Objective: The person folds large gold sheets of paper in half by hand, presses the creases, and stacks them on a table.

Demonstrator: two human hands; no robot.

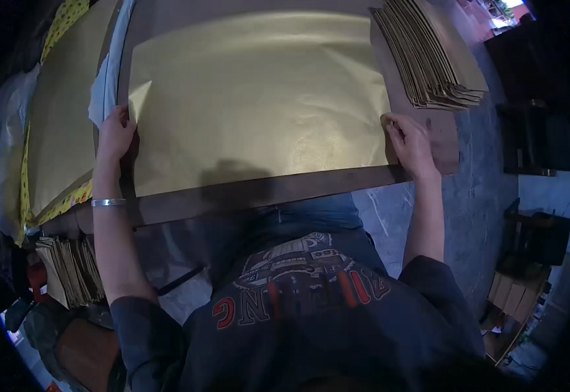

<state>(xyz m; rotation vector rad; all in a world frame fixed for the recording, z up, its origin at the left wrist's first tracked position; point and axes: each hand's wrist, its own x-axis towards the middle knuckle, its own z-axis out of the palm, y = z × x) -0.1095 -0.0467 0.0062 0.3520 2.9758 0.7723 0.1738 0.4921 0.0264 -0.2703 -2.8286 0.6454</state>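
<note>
Flat for the most part on the brown table [200, 208], near the front edge: a wide gold-brown sheet [252, 98], rippled toward the right, lifted a little at both side edges. Left hand [116, 134] at the left edge, thumb and fingertips drawn together, apparently pinching the paper. Right hand [408, 140] over at the right edge, thumb and forefinger closed on it, other fingers curled under.

Danger spots now! Could crease deeper at those raised edges, from an uneven pull or too much inward push. Could tear at the pinch, from a sharp tug. Could skid askew, with one side let go first. Shadow across the front middle, too, so small wrinkles there easy to miss.

Farther out, close beyond the right hand, a stack of folded brown paper [428, 55]: could topple or fan out, from a wide swing of the forearm. Beside the left hand, a pale blue cloth [107, 81], perhaps a snag for a lifted edge. Past that, another brown sheet [69, 117] over yellow patterned material [69, 202].
</note>
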